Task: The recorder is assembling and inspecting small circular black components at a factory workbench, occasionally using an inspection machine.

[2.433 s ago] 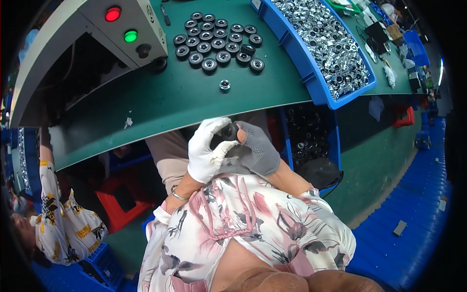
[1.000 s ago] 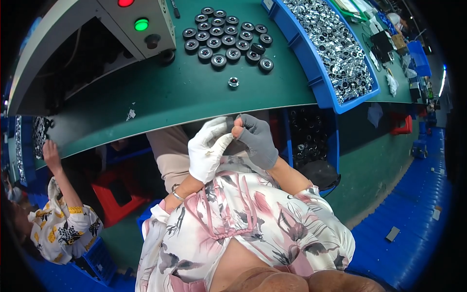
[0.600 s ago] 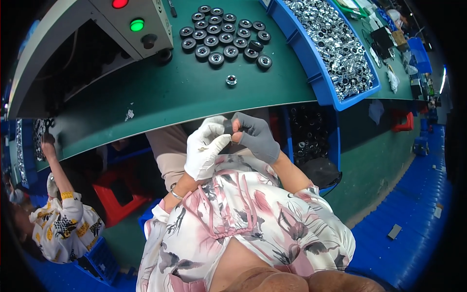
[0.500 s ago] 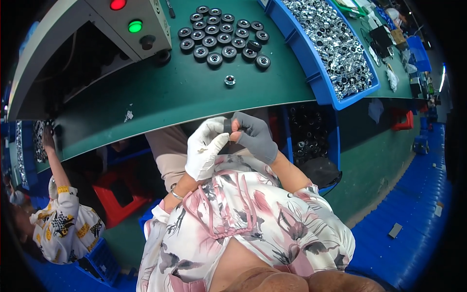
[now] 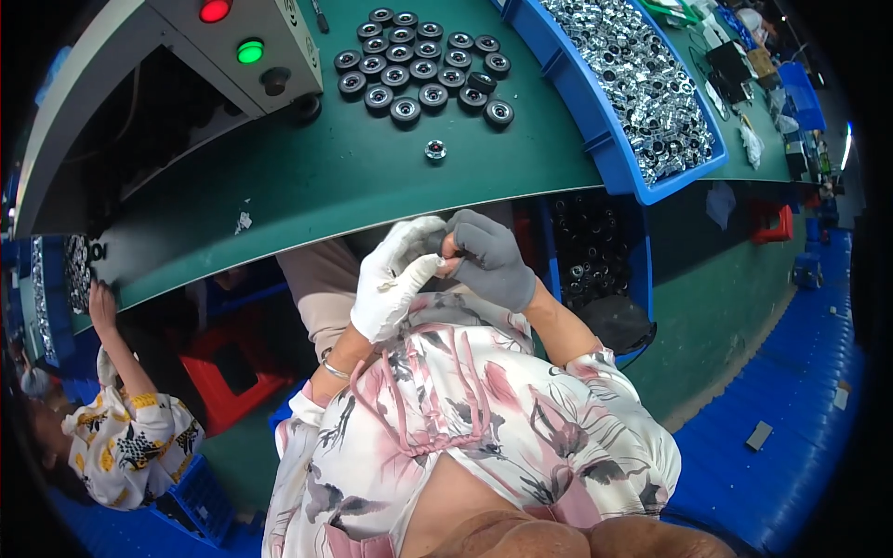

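My left hand (image 5: 394, 279), in a white glove, and my right hand (image 5: 487, 260), in a grey glove with bare fingertips, meet in front of my lap just below the table edge. Pinched between them is a small black tyre (image 5: 433, 248), mostly covered by the fingers. Both hands are closed on it. Beyond them, a single silver wheel hub (image 5: 435, 150) sits on the green table (image 5: 307, 186). Farther off stands a cluster of black wheels with silver centres (image 5: 397, 76), one of them tilted on another.
A blue bin (image 5: 609, 149) heaped with silver hubs rests at the right. Below the table, another blue bin (image 5: 645, 270) holds black tyres. A grey machine (image 5: 270, 46) with lit lamps occupies the left. Another person's arm (image 5: 126, 349) reaches in at far left.
The black tyre, plainer to see before, is now more covered by my fingers. My hands stay together in nearly the same place. The other person's arm has shifted slightly.
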Demonstrator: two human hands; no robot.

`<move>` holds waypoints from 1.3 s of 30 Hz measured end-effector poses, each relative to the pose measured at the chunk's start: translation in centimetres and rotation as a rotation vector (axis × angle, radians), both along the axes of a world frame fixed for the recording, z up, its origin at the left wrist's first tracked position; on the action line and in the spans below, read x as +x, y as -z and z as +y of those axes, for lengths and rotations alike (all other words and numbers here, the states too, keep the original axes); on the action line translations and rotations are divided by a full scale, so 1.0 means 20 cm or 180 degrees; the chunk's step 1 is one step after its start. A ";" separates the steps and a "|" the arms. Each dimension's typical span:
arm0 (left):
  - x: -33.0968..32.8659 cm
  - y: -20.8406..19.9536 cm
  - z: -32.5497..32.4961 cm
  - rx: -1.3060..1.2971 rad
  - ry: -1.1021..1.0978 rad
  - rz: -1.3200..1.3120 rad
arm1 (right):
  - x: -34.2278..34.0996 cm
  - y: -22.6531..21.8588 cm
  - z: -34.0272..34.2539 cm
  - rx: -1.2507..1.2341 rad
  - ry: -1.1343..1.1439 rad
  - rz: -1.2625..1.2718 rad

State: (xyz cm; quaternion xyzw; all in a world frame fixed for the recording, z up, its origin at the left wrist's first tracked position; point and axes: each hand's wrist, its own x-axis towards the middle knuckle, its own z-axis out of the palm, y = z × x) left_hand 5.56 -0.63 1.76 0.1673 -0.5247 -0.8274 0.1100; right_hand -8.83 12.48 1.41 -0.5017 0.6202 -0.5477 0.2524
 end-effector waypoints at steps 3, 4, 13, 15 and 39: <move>0.00 0.02 -0.01 -0.0121 -0.0151 -0.0018 | 0.01 -0.02 -0.01 0.0176 0.0055 -0.0626; 0.00 0.03 -0.01 -0.0098 -0.0209 -0.0015 | 0.00 -0.01 -0.02 -0.0054 0.0049 -0.0151; -0.01 0.07 0.02 0.0731 -0.0411 -0.0032 | 0.03 -0.03 -0.05 -0.0451 0.0349 0.0862; -0.01 0.08 0.03 0.0723 -0.0448 -0.0109 | 0.05 -0.02 -0.03 -0.0406 0.0499 0.0802; 0.08 0.07 0.12 0.0028 -0.0313 0.0632 | 0.20 -0.09 0.08 0.0142 0.0126 -0.3001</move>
